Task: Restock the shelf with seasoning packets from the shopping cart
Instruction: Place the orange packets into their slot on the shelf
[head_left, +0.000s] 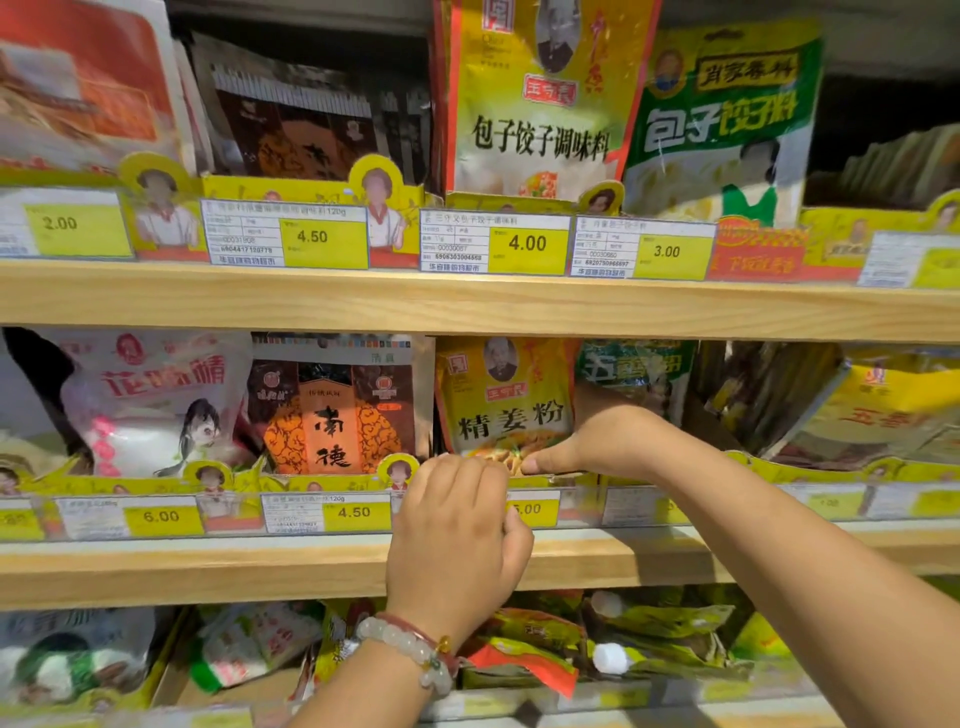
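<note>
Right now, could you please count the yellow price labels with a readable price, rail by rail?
Yellow paper price labels on the upper wooden shelf rail: 4
Yellow paper price labels on the middle wooden shelf rail: 3, one partly covered
Total: 7

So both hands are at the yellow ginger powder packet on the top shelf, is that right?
Not quite. The head view shows both the left hand and the right hand at the yellow ginger powder packet on the middle shelf, not the top one.

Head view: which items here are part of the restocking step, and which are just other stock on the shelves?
In the job:
yellow ginger powder packet
left hand, at its lower edge
right hand, thumb on its front
middle shelf

Just other stock:
orange and brown packet
pink and white bag
green dumpling seasoning packet
price tags
</note>
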